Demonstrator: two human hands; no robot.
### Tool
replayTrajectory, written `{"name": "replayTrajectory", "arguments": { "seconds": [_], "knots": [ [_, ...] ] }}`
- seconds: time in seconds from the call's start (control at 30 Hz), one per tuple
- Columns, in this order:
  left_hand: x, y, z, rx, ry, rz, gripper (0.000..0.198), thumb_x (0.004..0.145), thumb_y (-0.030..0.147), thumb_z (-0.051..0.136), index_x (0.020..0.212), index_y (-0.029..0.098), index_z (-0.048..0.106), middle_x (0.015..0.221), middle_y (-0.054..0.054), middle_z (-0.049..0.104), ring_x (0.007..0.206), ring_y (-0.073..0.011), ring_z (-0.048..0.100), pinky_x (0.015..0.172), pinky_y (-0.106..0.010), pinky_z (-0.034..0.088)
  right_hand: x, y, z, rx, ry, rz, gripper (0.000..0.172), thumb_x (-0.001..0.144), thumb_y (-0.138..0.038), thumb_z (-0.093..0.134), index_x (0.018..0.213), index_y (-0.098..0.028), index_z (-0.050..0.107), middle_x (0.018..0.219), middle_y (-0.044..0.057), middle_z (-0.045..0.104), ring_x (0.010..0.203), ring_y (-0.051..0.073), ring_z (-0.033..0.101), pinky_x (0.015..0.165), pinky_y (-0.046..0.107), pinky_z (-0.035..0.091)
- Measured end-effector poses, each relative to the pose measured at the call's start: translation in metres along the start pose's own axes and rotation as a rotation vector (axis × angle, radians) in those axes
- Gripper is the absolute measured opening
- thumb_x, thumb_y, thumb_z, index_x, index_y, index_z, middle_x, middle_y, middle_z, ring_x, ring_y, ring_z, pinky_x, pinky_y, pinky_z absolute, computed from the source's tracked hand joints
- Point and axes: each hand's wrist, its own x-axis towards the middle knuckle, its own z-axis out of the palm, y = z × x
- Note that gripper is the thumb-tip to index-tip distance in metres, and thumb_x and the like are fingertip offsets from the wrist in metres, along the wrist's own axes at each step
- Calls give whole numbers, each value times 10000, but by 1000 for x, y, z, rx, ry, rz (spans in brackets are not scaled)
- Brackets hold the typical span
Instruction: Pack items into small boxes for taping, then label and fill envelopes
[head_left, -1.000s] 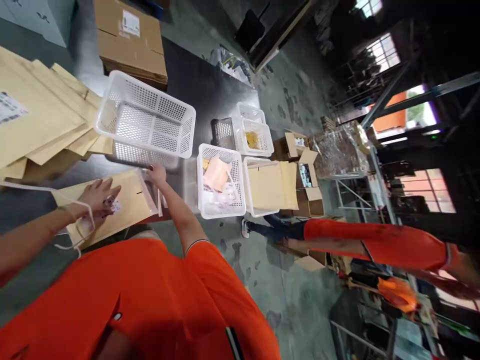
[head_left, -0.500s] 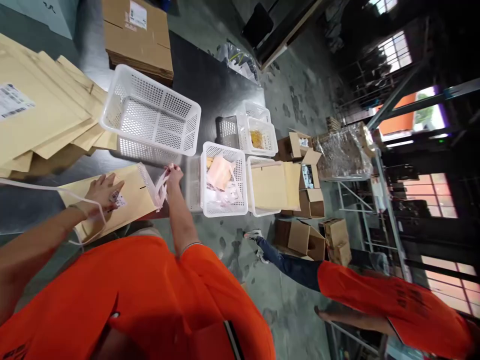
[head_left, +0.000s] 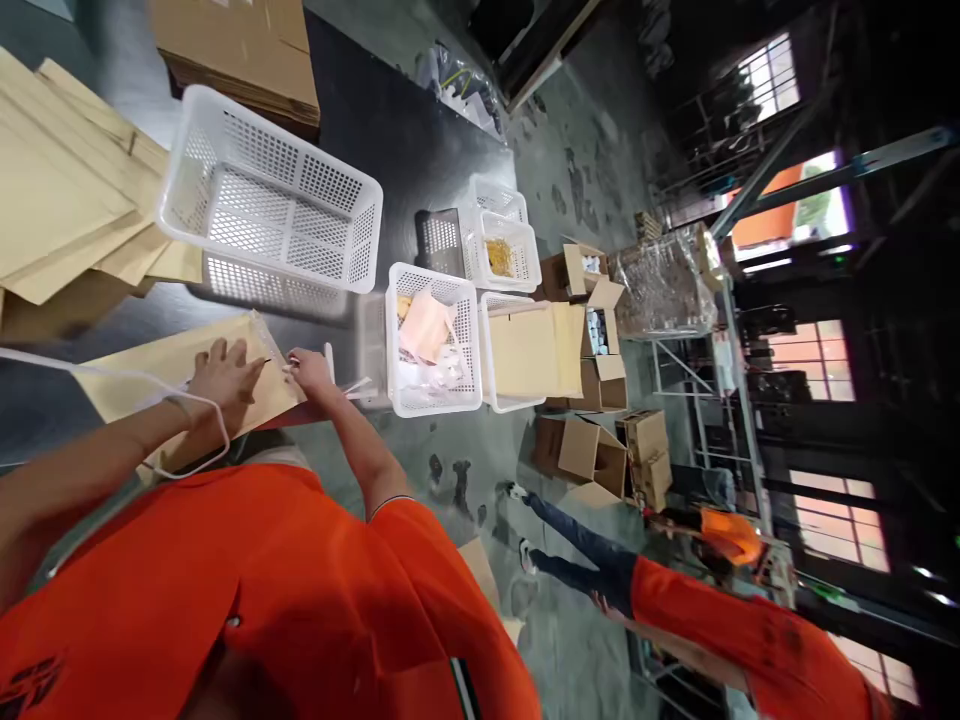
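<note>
A kraft envelope (head_left: 169,352) lies slantwise along the near edge of the metal table. Flat on top of it rests my left hand (head_left: 225,378), fingers spread. At the envelope's right end, the flap side, my right hand (head_left: 309,372) is closed, its fingertips touching the edge. Ends of a white strip (head_left: 328,358) stick out beside and behind this hand, and the strip appears held in it. Exactly what the fingertips pinch is hidden. A white cable (head_left: 142,372) passes over my left wrist.
An upright white basket (head_left: 296,205) stands behind the envelope, fanned kraft envelopes (head_left: 60,190) to its left. Right of my hand, a white basket (head_left: 435,395) holds pinkish packets and plastic scraps; another (head_left: 517,403) carries envelopes. Open cartons (head_left: 592,450) and a co-worker (head_left: 705,620) are beyond.
My right hand has moved left and slightly down, back to the envelope's end; the strip no longer stretches between hand and flap. My left hand has shifted toward the flap. The view has shifted.
</note>
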Motion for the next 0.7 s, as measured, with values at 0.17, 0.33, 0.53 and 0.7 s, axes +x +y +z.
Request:
{"name": "replayTrajectory", "arguments": {
  "seconds": [0.17, 0.33, 0.53, 0.7],
  "knots": [
    [-2, -2, 2, -21, 4, -45, 743, 977, 264, 847, 1659, 101, 603, 1820, -293, 365, 1664, -539, 263, 1275, -686, 359, -8, -15, 40, -81, -113, -99, 244, 1066, -94, 681, 1255, -176, 812, 1314, 90, 808, 1104, 192, 741, 935, 237, 557],
    [6, -2, 2, -43, 26, -68, 675, 1062, 220, 672, 1617, -123, 498, 1769, -419, 367, 1702, -496, 282, 1352, -636, 282, -27, -23, 86, -122, -108, -141, 401, 1156, -228, 597, 1535, -106, 639, 1454, 151, 734, 1170, 230, 746, 876, 263, 611],
    [21, -19, -10, -107, -43, 101, 1038, 815, 115, 887, 1733, -22, 421, 1838, -295, 377, 1758, -437, 209, 1408, -578, 184, -30, -13, 113, -179, -43, -145, 586, 1186, -346, 590, 1722, -140, 474, 1486, 163, 703, 1241, 261, 746, 882, 310, 680],
    [2, -48, -32, -196, 96, -228, 963, 961, 320, 834, 1733, -11, 363, 1802, -366, 340, 1685, -468, 285, 1337, -658, 256, -27, -6, 105, -204, -60, -172, 583, 1129, -331, 687, 1673, -164, 558, 1466, 142, 719, 1197, 251, 767, 860, 292, 694]
  ]
}}
